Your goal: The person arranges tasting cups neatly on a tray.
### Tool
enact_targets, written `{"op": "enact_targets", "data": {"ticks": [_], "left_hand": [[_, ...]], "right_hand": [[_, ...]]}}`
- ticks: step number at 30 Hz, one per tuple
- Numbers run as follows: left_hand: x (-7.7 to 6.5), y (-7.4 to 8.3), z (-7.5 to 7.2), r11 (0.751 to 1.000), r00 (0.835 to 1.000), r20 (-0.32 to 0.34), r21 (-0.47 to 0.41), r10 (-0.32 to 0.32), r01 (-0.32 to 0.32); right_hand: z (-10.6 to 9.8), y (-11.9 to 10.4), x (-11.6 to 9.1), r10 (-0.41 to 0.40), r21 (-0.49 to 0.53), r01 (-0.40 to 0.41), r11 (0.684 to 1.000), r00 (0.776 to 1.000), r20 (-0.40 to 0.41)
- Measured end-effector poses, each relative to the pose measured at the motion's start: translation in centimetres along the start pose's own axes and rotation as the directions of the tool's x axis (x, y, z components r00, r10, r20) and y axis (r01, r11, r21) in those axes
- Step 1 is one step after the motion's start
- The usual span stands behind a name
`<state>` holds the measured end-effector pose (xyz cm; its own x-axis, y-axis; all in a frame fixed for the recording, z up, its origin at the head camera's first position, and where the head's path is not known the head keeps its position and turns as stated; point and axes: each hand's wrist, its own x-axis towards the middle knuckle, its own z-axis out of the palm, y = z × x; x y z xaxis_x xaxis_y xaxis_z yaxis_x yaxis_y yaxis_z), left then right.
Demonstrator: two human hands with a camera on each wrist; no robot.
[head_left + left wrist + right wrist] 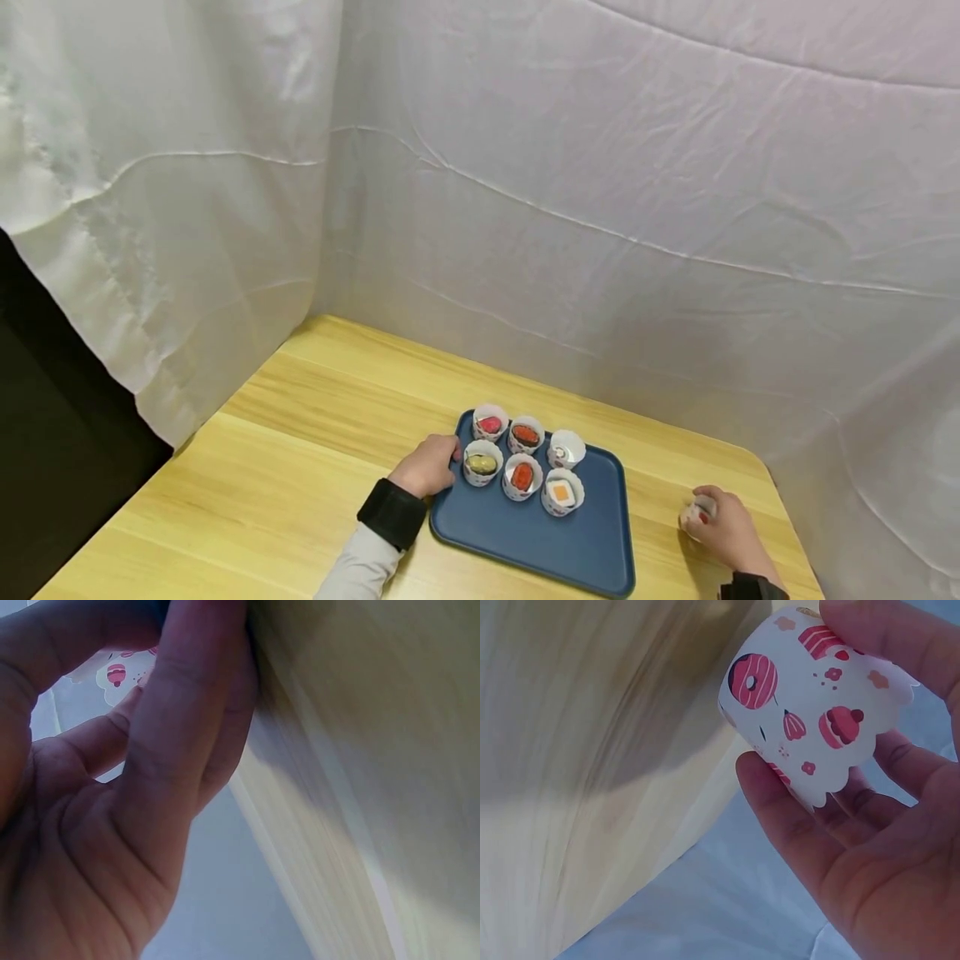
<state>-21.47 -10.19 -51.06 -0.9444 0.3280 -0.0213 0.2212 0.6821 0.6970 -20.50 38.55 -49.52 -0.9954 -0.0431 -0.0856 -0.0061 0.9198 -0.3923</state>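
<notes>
My left hand point(427, 465) grips the left rim of a blue tray point(525, 540), its thumb and fingers closing at the edge. Several paper baking cups stand on the tray in two rows. Inside them I see a pink piece point(490, 424), dark-and-red pieces point(526, 435), a yellow-green piece point(481, 463) and a white piece with an orange square point(561, 492). To the right of the tray, my right hand point(726, 527) holds another paper cup point(802, 697), printed with donuts and cupcakes, between thumb and fingers. It is tipped on its side, and what it contains is hidden.
The wooden table point(300, 450) extends around the tray, with its right edge close to my right hand. White cloth point(525, 208) hangs behind the table and at the left. A dark area point(60, 433) lies beyond the left table edge.
</notes>
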Motion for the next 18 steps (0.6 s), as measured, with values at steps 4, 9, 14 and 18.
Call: {"op": "enact_targets", "data": {"ticks": [4, 9, 14, 18], "left_hand": [[0.0, 0.1, -0.1, 1.000, 1.000, -0.006, 0.017, -0.011, 0.011], [0.0, 0.1, -0.2, 1.000, 1.000, -0.003, 0.025, -0.019, 0.019], [0.0, 0.2, -0.1, 0.999, 1.000, 0.001, 0.030, -0.012, 0.012], [0.0, 0.2, 0.0, 0.999, 1.000, 0.005, 0.031, -0.012, 0.012]], "right_hand": [[0.3, -1.6, 0.7, -0.005, 0.036, 0.004, 0.999, 1.000, 0.023], [1.0, -3.8, 1.3, -0.003, 0.050, 0.002, 0.999, 0.999, 0.032], [1.7, -6.0, 1.3, -0.016, 0.063, 0.014, 0.998, 0.999, 0.032], [2.2, -7.0, 1.2, -0.034, 0.074, 0.032, 0.997, 0.999, 0.018]]}}
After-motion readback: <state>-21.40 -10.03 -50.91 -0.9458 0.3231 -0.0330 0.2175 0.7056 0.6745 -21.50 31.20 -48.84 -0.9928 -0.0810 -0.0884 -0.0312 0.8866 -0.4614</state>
